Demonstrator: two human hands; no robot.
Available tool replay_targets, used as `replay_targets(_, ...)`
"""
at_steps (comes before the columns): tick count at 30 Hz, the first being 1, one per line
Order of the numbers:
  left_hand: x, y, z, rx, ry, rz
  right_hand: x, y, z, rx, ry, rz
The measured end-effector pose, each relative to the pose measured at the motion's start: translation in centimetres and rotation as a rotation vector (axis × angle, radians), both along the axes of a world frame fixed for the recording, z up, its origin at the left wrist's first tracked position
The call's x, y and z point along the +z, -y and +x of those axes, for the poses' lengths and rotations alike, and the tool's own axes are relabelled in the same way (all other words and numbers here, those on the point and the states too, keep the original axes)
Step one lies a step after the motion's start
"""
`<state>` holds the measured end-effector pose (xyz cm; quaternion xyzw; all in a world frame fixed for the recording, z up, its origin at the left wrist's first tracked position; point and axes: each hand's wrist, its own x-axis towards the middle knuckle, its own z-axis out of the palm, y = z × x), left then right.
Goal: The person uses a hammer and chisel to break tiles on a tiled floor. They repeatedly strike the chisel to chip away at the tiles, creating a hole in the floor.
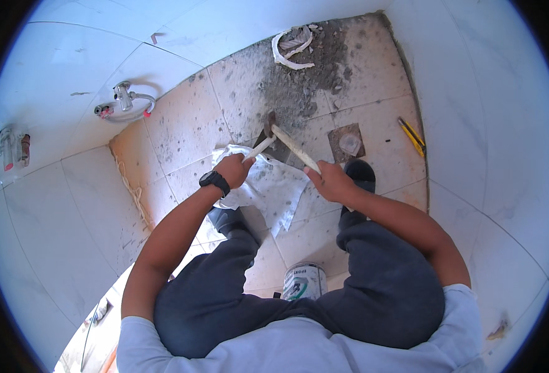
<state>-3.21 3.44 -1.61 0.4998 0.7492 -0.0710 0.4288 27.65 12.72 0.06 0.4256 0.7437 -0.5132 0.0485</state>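
Observation:
My left hand [234, 171], with a black watch on its wrist, is closed round the pale handle of a tool [260, 148]. The tool's far end is dark and I cannot make out its kind. My right hand [331, 181] grips a hammer [296, 148] by the lower end of its pale handle. The rusty hammer head lies close to the far end of the left tool, and the two handles meet there in a V. Below my left hand a crumpled white plastic sheet [277, 186], smeared with grey, is spread on the floor tiles.
Grey rubble [305, 84] and a curved white strip [280, 55] lie by the far wall. A floor drain [349, 144] sits right of the hammer, and a yellow utility knife [412, 137] by the right wall. A can [305, 281] stands between my legs. A valve [124, 96] juts from the left wall.

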Motion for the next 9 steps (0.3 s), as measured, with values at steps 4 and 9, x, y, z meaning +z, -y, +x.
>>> replay_targets(4, -0.4, 0.2, -0.1, 0.026, 0.014, -0.011, 0.6, 0.0, 0.3, -0.044, -0.028, 0.009)
replay_targets(9, -0.4, -0.2, -0.3, -0.010, -0.020, -0.056, -0.5, -1.0, 0.1, 0.074, 0.074, -0.024)
